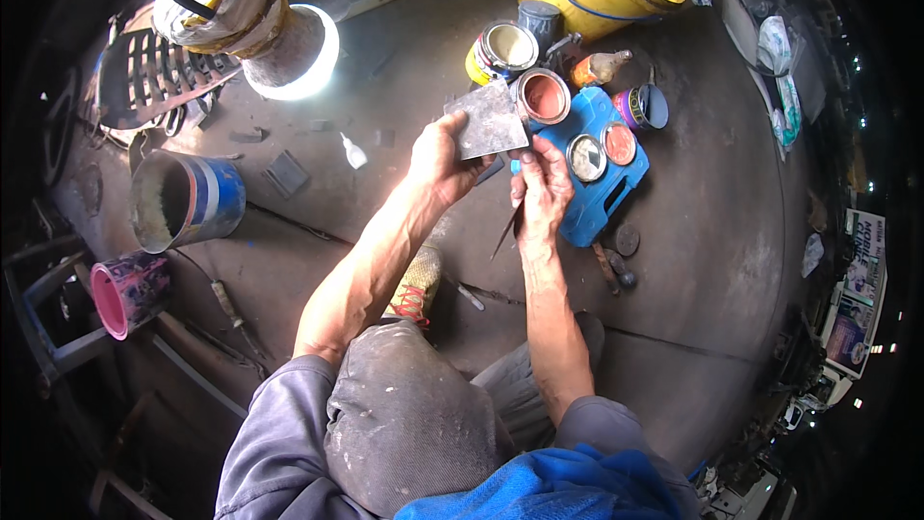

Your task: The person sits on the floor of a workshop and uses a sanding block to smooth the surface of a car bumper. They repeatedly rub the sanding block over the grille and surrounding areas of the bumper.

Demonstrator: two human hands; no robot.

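My left hand (439, 162) grips a flat square grey metal plate (489, 120) by its near left corner, thumb on top. Its face is smeared and scuffed. Close to the plate's lower right corner, my right hand (545, 185) is closed around a slender dark tool (505, 231); one end sticks out below the fingers toward me, and the rest is partly hidden. Just beyond the plate stand an open tin of reddish paste (544, 97) and an open tin of cream-coloured material (511, 45). Two round lids, one whitish (586, 157) and one pinkish (619, 143), lie on a blue plastic case (585, 217).
A yellow bucket (587, 0) stands at the far right, near a bottle (599, 68) and a purple-labelled can (643, 107). A lit lamp (298, 58) hangs at upper left. Leftward are a blue-and-white bucket (214, 195), a pink pot (120, 299) and a metal frame (72, 356).
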